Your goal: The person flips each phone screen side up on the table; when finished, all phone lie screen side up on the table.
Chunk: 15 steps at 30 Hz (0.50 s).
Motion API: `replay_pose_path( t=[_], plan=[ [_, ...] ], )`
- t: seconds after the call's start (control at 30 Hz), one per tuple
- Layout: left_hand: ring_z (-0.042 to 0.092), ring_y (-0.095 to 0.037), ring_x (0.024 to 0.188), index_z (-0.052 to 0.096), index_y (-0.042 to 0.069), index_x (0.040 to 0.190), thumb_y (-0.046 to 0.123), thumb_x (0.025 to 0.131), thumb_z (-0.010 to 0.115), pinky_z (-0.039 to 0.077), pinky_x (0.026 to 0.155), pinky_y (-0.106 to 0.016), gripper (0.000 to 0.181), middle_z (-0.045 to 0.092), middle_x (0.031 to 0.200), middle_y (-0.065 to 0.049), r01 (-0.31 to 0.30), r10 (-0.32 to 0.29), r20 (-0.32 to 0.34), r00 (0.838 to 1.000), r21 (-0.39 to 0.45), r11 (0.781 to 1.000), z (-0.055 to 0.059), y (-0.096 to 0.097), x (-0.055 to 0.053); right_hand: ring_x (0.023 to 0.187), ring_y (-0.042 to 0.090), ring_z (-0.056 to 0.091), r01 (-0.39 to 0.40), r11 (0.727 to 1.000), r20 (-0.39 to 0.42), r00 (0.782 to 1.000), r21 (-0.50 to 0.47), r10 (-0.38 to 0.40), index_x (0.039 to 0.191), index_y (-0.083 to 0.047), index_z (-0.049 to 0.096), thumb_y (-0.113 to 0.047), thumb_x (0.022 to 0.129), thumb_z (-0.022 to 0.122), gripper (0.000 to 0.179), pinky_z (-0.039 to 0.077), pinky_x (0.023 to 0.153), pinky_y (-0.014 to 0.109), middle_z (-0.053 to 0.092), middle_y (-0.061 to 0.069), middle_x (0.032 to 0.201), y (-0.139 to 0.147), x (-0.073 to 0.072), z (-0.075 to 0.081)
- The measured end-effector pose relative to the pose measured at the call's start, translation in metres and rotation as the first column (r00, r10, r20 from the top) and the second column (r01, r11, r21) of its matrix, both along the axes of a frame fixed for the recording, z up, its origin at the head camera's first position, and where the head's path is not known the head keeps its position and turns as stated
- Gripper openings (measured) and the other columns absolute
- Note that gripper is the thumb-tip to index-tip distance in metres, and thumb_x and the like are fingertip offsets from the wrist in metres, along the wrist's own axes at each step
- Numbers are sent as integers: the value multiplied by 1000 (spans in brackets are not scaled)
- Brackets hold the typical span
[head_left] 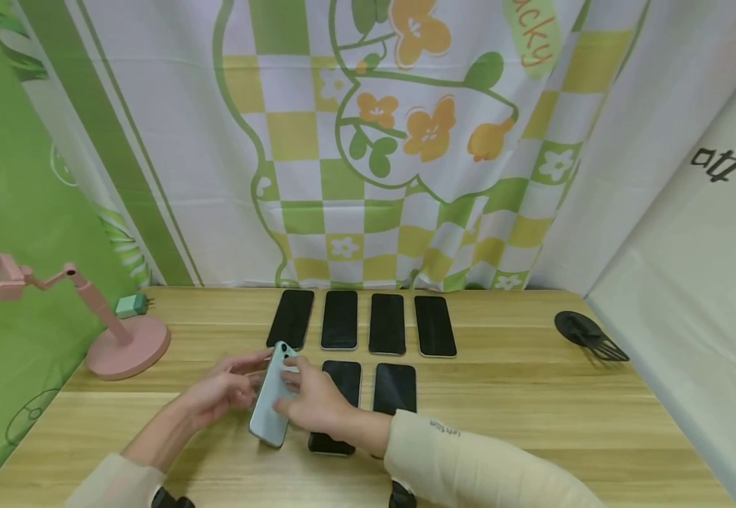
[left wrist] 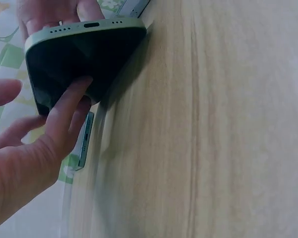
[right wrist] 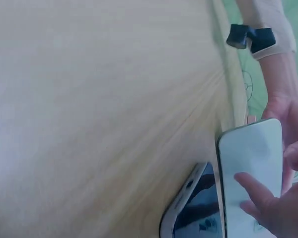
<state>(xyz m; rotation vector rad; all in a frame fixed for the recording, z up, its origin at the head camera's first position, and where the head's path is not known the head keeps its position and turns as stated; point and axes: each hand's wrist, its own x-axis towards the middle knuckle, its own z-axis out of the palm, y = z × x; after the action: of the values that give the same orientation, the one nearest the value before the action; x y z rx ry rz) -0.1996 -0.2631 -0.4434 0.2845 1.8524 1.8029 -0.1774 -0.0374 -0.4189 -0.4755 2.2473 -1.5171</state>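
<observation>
A pale mint smartphone point(head_left: 270, 406) stands tilted between my two hands, its back and camera facing right. In the left wrist view, its dark screen point(left wrist: 74, 62) and charging port end face the camera, raised off the wood. My left hand point(head_left: 220, 395) is on the screen side; extended fingers point(left wrist: 64, 109) touch the glass, while the thumb is apart. My right hand point(head_left: 320, 401) lies against the back, with spread fingertips and thumb touching it, as the right wrist view also shows. Beneath my right hand lies a black-screened phone point(head_left: 332, 443), partly covered.
Another phone point(head_left: 395, 388) lies beside the right forearm. Several dark-screened phones point(head_left: 339, 319) form a row behind. On the left stand a pink stand point(head_left: 129, 346) and a mint charger point(head_left: 131, 305); a black slotted utensil point(head_left: 586, 333) lies right. A patterned curtain point(head_left: 406, 212) hangs behind the table.
</observation>
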Motion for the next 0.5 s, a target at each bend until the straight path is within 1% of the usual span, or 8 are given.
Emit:
replay_pose_path(
  t=[0.03,0.1,0.17,0.23,0.27,0.3,0.37,0.5],
  plan=[
    [44,-32,149,14,2,165,-3,85,51,47,71,-19,88,18,171,-29,18,-18,3,1000,6,1000,0,0,1,140,40,57,23,999,44,999,-36,-21,150,-4,45,-9,93,74,64,58,104,47,56,24,152,-1,1,0],
    [26,-50,156,10,5,166,-5,83,52,49,76,-19,94,6,172,-32,62,-62,10,998,33,998,1,0,3,142,40,56,65,993,125,991,-99,-52,150,-6,46,-9,93,75,64,62,97,47,54,23,154,-2,2,0],
    [7,-57,157,6,7,166,-5,84,55,54,87,-24,97,-2,171,-33,117,-117,6,993,56,992,1,0,5,142,40,55,101,983,198,978,-156,-70,150,-6,47,-8,94,75,62,65,89,45,52,23,156,-3,3,0],
    [0,-59,156,3,9,167,-5,87,60,55,99,-32,98,-6,171,-32,165,-165,-13,986,63,984,1,0,5,141,40,56,131,970,250,965,-205,-78,148,-4,48,-6,94,74,60,66,86,44,50,24,157,-3,4,1],
    [1,-60,155,3,9,167,-3,90,63,54,104,-35,98,-7,171,-33,186,-184,-37,982,54,981,1,0,6,140,40,57,144,964,268,960,-223,-81,148,-4,48,-5,94,73,59,66,85,45,50,24,157,-3,5,2],
    [3,-62,154,2,9,167,0,91,65,54,105,-35,99,-5,171,-34,202,-200,-65,978,37,979,1,1,6,137,39,60,154,958,284,955,-241,-83,147,-2,49,-4,95,73,58,66,85,45,50,25,157,-3,5,2],
    [8,-63,153,3,8,167,4,92,70,53,105,-31,100,-1,171,-35,222,-220,-124,968,-1,975,2,2,7,130,36,66,169,950,303,949,-264,-85,145,-1,50,-3,95,72,55,65,86,46,50,27,157,-3,6,2],
    [20,-67,148,5,5,166,10,91,75,53,103,-24,103,10,167,-41,219,-230,-226,947,-74,973,6,6,9,121,32,71,185,940,319,944,-288,-89,143,1,51,-1,94,72,54,65,87,46,50,29,156,-3,7,1]
  ],
)
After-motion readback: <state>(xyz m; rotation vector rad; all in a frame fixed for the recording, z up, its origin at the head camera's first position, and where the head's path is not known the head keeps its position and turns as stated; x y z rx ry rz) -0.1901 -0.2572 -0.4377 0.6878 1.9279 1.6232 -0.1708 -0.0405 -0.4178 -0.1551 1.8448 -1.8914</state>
